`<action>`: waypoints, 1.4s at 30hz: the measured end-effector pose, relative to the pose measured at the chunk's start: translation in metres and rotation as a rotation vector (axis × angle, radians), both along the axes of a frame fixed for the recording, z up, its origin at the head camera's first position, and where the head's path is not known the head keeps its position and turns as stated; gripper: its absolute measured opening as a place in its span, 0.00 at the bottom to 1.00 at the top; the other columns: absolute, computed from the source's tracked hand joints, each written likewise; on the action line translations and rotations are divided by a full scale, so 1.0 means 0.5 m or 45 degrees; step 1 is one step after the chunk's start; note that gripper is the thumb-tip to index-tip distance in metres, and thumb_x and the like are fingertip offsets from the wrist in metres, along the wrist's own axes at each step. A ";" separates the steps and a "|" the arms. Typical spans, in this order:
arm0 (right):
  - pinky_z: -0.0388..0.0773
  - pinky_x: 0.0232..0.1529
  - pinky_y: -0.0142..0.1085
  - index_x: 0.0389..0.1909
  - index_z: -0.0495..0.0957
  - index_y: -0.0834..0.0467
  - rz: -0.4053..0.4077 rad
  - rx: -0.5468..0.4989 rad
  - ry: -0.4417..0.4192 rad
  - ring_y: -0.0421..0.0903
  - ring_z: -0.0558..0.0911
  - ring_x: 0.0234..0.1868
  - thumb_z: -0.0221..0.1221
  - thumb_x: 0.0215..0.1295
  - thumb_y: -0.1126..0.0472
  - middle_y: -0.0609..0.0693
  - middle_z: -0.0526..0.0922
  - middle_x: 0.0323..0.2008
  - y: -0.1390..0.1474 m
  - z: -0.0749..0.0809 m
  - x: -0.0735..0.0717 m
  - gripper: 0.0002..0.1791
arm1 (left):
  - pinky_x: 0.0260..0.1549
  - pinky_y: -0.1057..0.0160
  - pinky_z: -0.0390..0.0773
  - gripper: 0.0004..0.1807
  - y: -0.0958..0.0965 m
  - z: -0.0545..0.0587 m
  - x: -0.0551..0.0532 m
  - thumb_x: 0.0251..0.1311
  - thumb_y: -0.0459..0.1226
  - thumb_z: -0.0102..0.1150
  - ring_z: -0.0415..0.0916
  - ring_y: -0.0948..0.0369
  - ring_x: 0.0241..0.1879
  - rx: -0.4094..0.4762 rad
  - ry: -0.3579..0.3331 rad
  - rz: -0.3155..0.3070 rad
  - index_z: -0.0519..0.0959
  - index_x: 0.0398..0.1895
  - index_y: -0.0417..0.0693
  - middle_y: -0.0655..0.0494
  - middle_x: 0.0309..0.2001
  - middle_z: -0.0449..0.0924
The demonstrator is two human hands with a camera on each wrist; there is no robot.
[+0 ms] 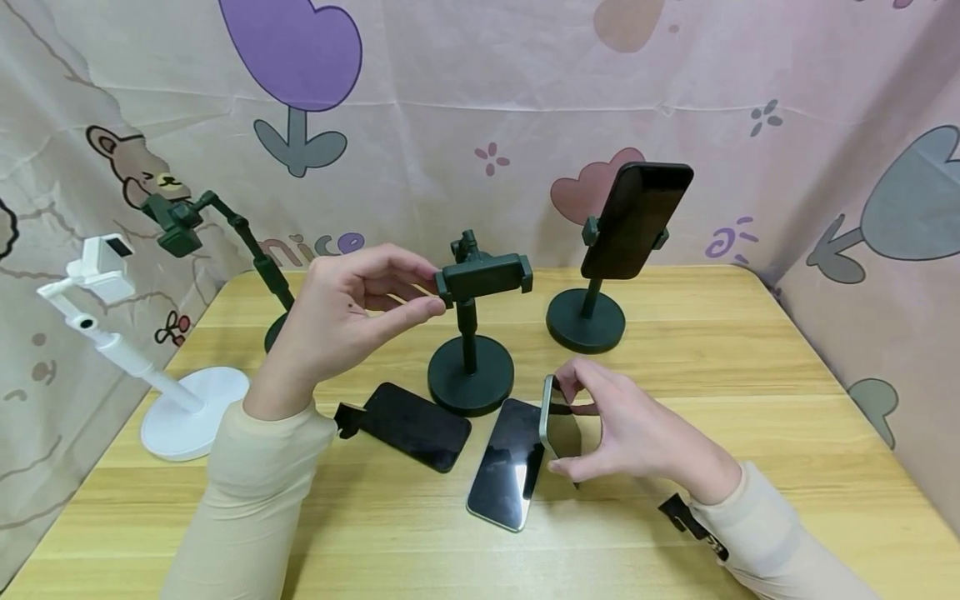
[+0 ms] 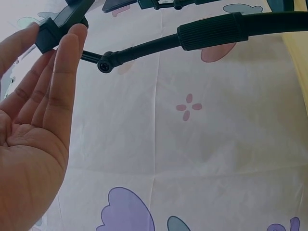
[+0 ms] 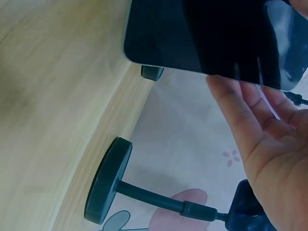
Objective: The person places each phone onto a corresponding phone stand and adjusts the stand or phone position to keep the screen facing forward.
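Note:
In the head view my left hand (image 1: 348, 312) pinches the left end of the dark green clamp (image 1: 487, 277) of the middle phone stand (image 1: 470, 377), thumb and fingers on either side. This clamp has no phone in it; the left wrist view shows the fingertips at its end (image 2: 60, 29). My right hand (image 1: 630, 425) grips a smartphone (image 1: 561, 429) by its edges, tilted up close over the table. Its dark screen (image 3: 202, 33) fills the top of the right wrist view. Two more smartphones lie flat in front of the stand, one left (image 1: 416, 427), one nearer the middle (image 1: 507, 467).
Another dark green stand (image 1: 587, 321) at the back right bears a black phone (image 1: 637, 221). At the left stand a dark green stand (image 1: 247, 237) and a white stand (image 1: 197, 412), both with phoneless clamps. A patterned cloth (image 1: 450, 125) hangs behind the wooden table (image 1: 390, 533).

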State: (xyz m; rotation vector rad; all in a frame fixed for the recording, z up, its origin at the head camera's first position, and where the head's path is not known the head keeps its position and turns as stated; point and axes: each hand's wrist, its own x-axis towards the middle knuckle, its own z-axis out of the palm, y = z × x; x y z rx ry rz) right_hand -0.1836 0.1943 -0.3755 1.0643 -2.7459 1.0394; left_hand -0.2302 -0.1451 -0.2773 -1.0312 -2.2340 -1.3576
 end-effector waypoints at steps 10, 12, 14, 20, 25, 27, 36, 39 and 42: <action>0.91 0.51 0.40 0.57 0.68 0.50 -0.017 -0.255 -0.041 0.41 0.82 0.49 0.87 0.41 0.57 0.43 0.79 0.48 -0.008 0.022 0.012 0.44 | 0.36 0.71 0.88 0.15 0.001 0.001 -0.001 0.56 0.23 0.77 0.91 0.67 0.37 -0.006 0.019 -0.003 0.88 0.46 0.40 0.52 0.41 0.92; 0.92 0.50 0.41 0.57 0.68 0.51 -0.026 -0.312 -0.029 0.41 0.83 0.49 0.87 0.40 0.60 0.42 0.79 0.49 -0.013 0.034 0.017 0.46 | 0.36 0.71 0.88 0.15 0.001 0.001 -0.001 0.56 0.23 0.77 0.91 0.67 0.37 -0.007 0.018 0.002 0.88 0.46 0.40 0.52 0.41 0.92; 0.92 0.50 0.41 0.58 0.69 0.53 -0.039 -0.370 -0.023 0.42 0.83 0.49 0.88 0.38 0.62 0.42 0.78 0.49 -0.018 0.051 0.023 0.47 | 0.36 0.70 0.88 0.15 0.001 0.002 -0.001 0.56 0.24 0.77 0.91 0.68 0.37 -0.006 0.016 0.006 0.87 0.46 0.40 0.52 0.41 0.92; 0.92 0.48 0.38 0.60 0.69 0.58 -0.079 -0.464 0.070 0.42 0.84 0.49 0.88 0.33 0.66 0.44 0.80 0.48 -0.028 0.104 0.034 0.50 | 0.36 0.70 0.89 0.15 0.002 0.002 0.000 0.56 0.24 0.77 0.91 0.68 0.37 -0.007 0.014 0.014 0.87 0.46 0.39 0.52 0.41 0.92; 0.92 0.42 0.37 0.61 0.69 0.64 -0.086 -0.540 0.169 0.43 0.85 0.47 0.86 0.30 0.70 0.49 0.83 0.49 -0.038 0.148 0.035 0.52 | 0.37 0.70 0.89 0.17 0.002 0.001 0.000 0.56 0.24 0.77 0.91 0.68 0.38 -0.020 0.009 0.008 0.88 0.50 0.40 0.51 0.43 0.92; 0.92 0.41 0.37 0.61 0.69 0.67 -0.080 -0.589 0.191 0.44 0.85 0.47 0.86 0.28 0.72 0.52 0.84 0.49 -0.044 0.165 0.036 0.53 | 0.38 0.69 0.89 0.18 0.003 0.000 0.000 0.56 0.24 0.77 0.91 0.68 0.39 -0.019 0.004 -0.002 0.88 0.51 0.39 0.51 0.43 0.92; 0.92 0.39 0.35 0.63 0.70 0.67 -0.074 -0.759 0.237 0.49 0.83 0.46 0.83 0.30 0.79 0.58 0.81 0.48 -0.068 0.228 0.030 0.52 | 0.37 0.69 0.89 0.18 0.003 -0.001 0.000 0.56 0.24 0.78 0.91 0.68 0.39 -0.015 0.012 -0.007 0.88 0.50 0.39 0.51 0.42 0.92; 0.92 0.40 0.36 0.65 0.73 0.63 -0.090 -0.798 0.233 0.51 0.84 0.47 0.82 0.32 0.80 0.58 0.82 0.50 -0.074 0.244 0.025 0.51 | 0.37 0.69 0.90 0.17 0.003 0.000 0.001 0.56 0.25 0.78 0.91 0.67 0.39 -0.015 0.012 -0.006 0.88 0.50 0.40 0.52 0.42 0.92; 0.92 0.43 0.37 0.67 0.73 0.60 -0.087 -0.827 0.225 0.53 0.85 0.48 0.80 0.36 0.80 0.58 0.82 0.53 -0.082 0.261 0.021 0.51 | 0.38 0.69 0.90 0.17 0.003 0.001 0.001 0.56 0.25 0.78 0.91 0.67 0.39 -0.012 0.006 -0.008 0.88 0.50 0.40 0.53 0.43 0.92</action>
